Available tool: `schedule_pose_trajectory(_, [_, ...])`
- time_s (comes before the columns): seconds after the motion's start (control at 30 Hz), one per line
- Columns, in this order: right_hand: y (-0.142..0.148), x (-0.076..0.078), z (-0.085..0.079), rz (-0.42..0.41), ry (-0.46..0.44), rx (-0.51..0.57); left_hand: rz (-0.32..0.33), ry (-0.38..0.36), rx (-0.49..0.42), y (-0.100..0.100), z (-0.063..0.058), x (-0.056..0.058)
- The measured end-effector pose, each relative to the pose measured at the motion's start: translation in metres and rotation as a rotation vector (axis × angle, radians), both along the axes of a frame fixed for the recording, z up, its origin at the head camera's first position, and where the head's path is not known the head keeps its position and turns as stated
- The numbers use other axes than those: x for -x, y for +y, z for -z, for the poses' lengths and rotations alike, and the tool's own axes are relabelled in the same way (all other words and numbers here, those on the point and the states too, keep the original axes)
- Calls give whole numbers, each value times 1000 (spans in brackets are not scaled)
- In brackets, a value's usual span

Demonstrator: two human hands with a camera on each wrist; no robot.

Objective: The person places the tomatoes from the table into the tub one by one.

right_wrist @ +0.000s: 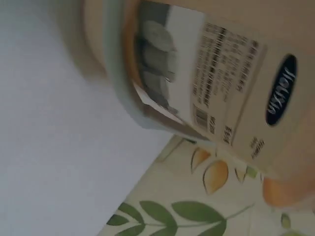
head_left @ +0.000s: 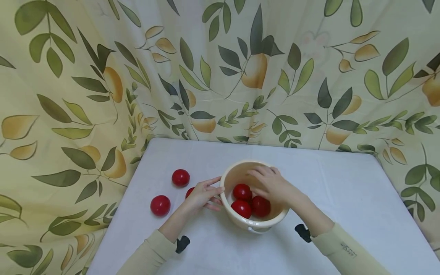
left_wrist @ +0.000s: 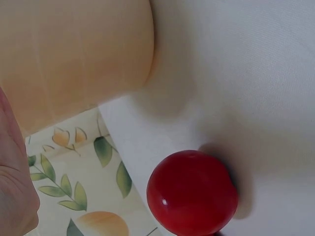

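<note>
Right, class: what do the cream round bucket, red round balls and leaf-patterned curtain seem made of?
Cream round bucket: likely plastic, smooth with slight sheen; even wall, shiny rim.
Red round balls: glossy, smooth skin with a bright highlight; plastic or real fruit, I can't tell.
Leaf-patterned curtain: probably fabric, matt, hanging in soft folds.

On a white-topped table (head_left: 337,183), near the middle: a cream bucket (head_left: 237,219), mouth up. At nine o'clock from the cream bucket, a partly hidden red ball (head_left: 190,192); at eleven from that, a second red ball (head_left: 180,178); at eight, a third red ball (head_left: 160,205), farthest out.
</note>
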State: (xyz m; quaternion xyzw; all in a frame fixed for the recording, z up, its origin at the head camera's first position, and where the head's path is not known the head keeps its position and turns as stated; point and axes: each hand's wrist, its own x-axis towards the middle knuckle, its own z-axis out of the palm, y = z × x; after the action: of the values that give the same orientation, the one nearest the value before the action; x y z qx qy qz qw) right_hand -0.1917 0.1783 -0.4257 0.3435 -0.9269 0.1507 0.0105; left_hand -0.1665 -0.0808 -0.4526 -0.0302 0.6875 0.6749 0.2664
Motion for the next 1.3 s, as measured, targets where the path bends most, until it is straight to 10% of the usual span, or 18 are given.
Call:
schedule_pose_trajectory(0.2, [41,-8,-18,294,-146,504,-6,-2,-3,1,-1,1])
schedule_pose_trajectory(0.4, [84,-25,-11,483,-420,716,0,2,-15,0,0,0])
schedule_pose_trajectory(0.73, [108,-44,1,461,-893,798,-1,-3,-57,0,0,0])
schedule_pose_trajectory(1.3, [91,-36,-3,410,-999,664,-8,-13,-2,1,0,0])
